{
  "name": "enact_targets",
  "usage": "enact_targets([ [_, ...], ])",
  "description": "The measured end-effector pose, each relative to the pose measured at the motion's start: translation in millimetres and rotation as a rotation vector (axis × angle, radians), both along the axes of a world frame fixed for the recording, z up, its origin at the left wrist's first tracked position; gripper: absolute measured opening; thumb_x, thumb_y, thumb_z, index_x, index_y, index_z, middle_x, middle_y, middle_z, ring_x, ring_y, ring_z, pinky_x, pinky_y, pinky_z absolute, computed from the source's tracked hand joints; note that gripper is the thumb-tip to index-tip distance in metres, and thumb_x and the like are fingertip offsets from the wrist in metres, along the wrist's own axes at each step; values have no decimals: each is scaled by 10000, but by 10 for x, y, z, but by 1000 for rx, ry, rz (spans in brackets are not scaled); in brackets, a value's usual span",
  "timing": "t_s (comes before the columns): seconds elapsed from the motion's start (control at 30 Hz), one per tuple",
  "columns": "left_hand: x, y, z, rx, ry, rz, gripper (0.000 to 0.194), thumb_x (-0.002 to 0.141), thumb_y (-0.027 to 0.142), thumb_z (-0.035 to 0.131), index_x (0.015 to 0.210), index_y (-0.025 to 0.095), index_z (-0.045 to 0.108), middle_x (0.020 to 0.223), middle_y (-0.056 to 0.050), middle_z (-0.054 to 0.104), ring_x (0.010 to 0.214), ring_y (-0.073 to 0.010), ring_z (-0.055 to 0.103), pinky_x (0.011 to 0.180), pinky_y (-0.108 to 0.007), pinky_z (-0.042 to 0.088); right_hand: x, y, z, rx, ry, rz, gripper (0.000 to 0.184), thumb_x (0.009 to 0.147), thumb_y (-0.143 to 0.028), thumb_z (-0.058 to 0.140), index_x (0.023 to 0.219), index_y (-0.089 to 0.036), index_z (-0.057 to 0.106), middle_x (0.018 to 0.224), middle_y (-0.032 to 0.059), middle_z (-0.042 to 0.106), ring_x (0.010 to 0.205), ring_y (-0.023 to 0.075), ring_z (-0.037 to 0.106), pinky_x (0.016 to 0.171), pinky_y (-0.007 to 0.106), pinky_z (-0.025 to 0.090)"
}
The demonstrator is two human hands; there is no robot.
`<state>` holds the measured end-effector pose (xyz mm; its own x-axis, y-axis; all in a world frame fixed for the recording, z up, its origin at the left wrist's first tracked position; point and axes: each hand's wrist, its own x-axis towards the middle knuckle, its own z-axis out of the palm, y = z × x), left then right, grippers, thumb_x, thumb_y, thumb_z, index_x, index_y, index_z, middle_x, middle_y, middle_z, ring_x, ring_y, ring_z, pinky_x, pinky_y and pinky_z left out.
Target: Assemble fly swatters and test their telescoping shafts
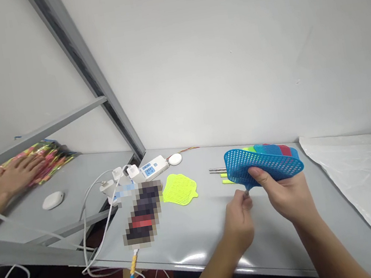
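Note:
My right hand point(287, 193) grips a blue mesh fly-swatter head point(263, 164), thumb pressed on its lower edge. My left hand point(240, 217) pinches the small stub at the head's base, fingers closed. Behind the blue head lies a pile of other swatter heads point(278, 147) in green, blue and red. Metal rods point(217, 170) and yellow-green handle pieces point(226, 180) lie just left of it. A yellow-green swatter head point(179, 189) lies flat on the grey table point(200, 230).
A white power strip point(153, 166) with plugs and cables sits at the back left, beside a white round puck point(175, 159). A blurred dark object point(143, 214) lies near the front edge. A plastic bag point(370, 175) covers the right. Another person's hand point(18, 172) rests on colourful packets at left.

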<state>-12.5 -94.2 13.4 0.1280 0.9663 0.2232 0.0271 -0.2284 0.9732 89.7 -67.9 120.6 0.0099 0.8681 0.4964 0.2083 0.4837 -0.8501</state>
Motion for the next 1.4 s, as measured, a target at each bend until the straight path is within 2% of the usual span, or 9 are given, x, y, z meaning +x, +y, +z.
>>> enact_targets([
  [0.23,-25,-20,-46,31,10,4,277,979,382,308,792,197,398,678,30,394,607,-118,361,573,-264,265,-4,-112,8,-32,-12,-29,130,831,-322,656,813,-223,738,814,16,742,787,201,696,749,327,574],
  [0.37,-21,-60,-34,16,-80,0,345,969,462,321,807,186,450,669,26,390,606,-118,357,579,-259,297,-17,-172,28,-123,-83,74,140,811,-326,666,843,-206,730,854,33,737,846,220,687,763,339,571],
  [0.47,7,-100,85,-13,-244,64,346,960,476,360,867,178,511,749,-7,470,684,-133,424,653,-259,370,-23,-217,-100,-182,-122,163,251,802,-333,664,1021,-211,681,1022,58,710,941,233,665,828,372,554],
  [0.53,30,-119,195,-45,-399,170,324,950,479,394,900,189,531,890,-42,520,829,-155,479,776,-266,405,-18,-253,-248,-154,-125,102,410,814,-345,642,1204,-236,579,1218,76,628,1095,243,601,937,418,497],
  [0.6,48,-125,293,-116,-570,253,329,939,506,402,925,207,540,978,-51,522,927,-168,493,856,-275,407,-5,-296,-390,-147,-225,28,465,828,-366,616,1265,-244,514,1281,87,581,1161,252,553,975,447,454],
  [0.77,55,-112,387,-332,-863,202,344,921,548,413,990,238,547,895,-10,480,804,-126,488,772,-249,434,46,-412,-516,-335,-505,178,286,944,-385,409,1119,-236,580,1041,70,681,918,229,642,771,352,485],
  [0.9,-13,-82,365,-239,-799,184,323,945,472,419,975,204,597,953,-38,525,908,-145,495,838,-268,420,108,-459,-497,-361,-559,199,283,976,-397,322,1039,-243,551,844,24,676,742,210,634,636,289,423],
  [1.1,-203,-27,384,-100,-677,178,280,937,403,474,832,174,597,899,-56,600,942,-184,557,952,-363,387,148,-471,-544,-365,-653,212,280,987,-422,276,869,-242,456,657,-18,564,591,184,547,559,265,324],
  [1.4,-287,-38,480,-44,-739,231,233,904,350,553,803,160,643,875,-57,604,855,-162,566,883,-330,431,267,-494,-462,-379,-788,216,286,988,-412,292,814,-246,447,626,-31,543,573,168,534,530,252,292],
])
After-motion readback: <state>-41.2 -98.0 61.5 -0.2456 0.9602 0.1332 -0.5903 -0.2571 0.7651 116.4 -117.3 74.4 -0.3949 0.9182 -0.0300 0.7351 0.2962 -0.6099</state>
